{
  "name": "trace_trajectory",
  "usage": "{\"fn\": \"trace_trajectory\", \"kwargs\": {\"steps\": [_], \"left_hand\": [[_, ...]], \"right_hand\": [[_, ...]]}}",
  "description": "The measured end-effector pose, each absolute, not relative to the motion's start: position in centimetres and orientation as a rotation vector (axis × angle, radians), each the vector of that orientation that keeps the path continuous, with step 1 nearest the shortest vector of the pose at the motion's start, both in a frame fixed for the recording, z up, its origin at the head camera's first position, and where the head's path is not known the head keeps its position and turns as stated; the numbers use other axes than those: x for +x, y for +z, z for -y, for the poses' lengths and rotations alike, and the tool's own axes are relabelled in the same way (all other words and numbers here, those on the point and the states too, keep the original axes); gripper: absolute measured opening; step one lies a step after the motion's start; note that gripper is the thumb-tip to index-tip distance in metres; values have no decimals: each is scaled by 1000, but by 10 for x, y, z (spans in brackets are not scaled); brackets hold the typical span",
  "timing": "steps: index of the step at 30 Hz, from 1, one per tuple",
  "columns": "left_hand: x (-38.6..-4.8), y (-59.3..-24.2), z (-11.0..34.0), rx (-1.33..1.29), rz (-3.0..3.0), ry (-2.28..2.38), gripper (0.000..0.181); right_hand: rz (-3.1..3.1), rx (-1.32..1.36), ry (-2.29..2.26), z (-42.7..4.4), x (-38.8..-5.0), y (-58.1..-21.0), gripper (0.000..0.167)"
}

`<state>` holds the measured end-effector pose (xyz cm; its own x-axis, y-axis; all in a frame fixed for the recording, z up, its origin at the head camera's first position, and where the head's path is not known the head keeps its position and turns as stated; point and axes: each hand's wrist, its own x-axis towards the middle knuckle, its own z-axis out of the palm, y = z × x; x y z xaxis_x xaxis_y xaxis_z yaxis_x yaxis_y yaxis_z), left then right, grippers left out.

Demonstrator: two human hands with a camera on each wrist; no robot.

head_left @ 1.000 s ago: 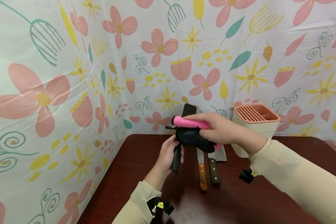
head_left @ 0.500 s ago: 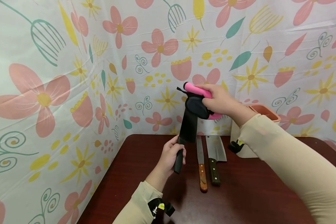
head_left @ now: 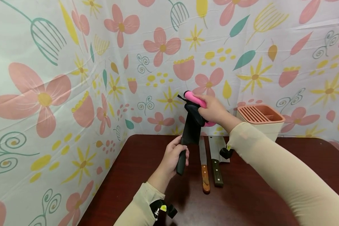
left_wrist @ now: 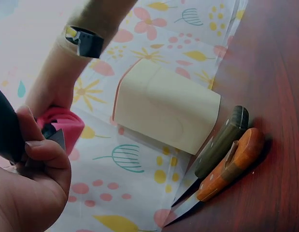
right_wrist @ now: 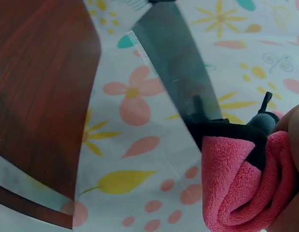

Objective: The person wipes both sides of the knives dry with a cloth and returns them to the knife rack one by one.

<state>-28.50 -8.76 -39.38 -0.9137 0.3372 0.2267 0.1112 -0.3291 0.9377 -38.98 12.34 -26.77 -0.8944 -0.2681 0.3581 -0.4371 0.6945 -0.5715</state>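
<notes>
My left hand (head_left: 169, 157) grips the black handle of a knife (head_left: 191, 131) whose broad dark blade points up, above the table. My right hand (head_left: 216, 110) holds a folded cloth (right_wrist: 229, 179), fluffy pink on one side and black on the other. The cloth wraps around the blade's upper part and hides its tip. In the right wrist view, the bare lower blade runs up from the cloth. A narrow knife with an orange-brown wooden handle (head_left: 205, 179) lies on the table, beside a cleaver with a dark green riveted handle (head_left: 217, 172).
A cream knife holder (head_left: 261, 121) with a salmon slotted top stands at the back right of the dark red-brown table (head_left: 243, 194). Flower-patterned fabric (head_left: 164, 72) hangs behind the table and along its left.
The right hand has slid the cloth from near the handle up towards the blade's tip, then slightly back down and left. The left hand has barely moved.
</notes>
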Motion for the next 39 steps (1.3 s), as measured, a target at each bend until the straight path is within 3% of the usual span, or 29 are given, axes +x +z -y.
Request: {"fn": "trace_trajectory", "kwargs": {"steps": [12,22,39], "left_hand": [[-285,-393,86,587,-1728,2374,52],[-286,-394,84,599,-1742,2361,52],[-284,-392,81,597,-1765,2334,50]], "right_hand": [[2720,794,525,-115,-389,-284,68],[2766,790,250,-107,-385,-285,84],[2651,761,209,-106,-385,-294,72]]}}
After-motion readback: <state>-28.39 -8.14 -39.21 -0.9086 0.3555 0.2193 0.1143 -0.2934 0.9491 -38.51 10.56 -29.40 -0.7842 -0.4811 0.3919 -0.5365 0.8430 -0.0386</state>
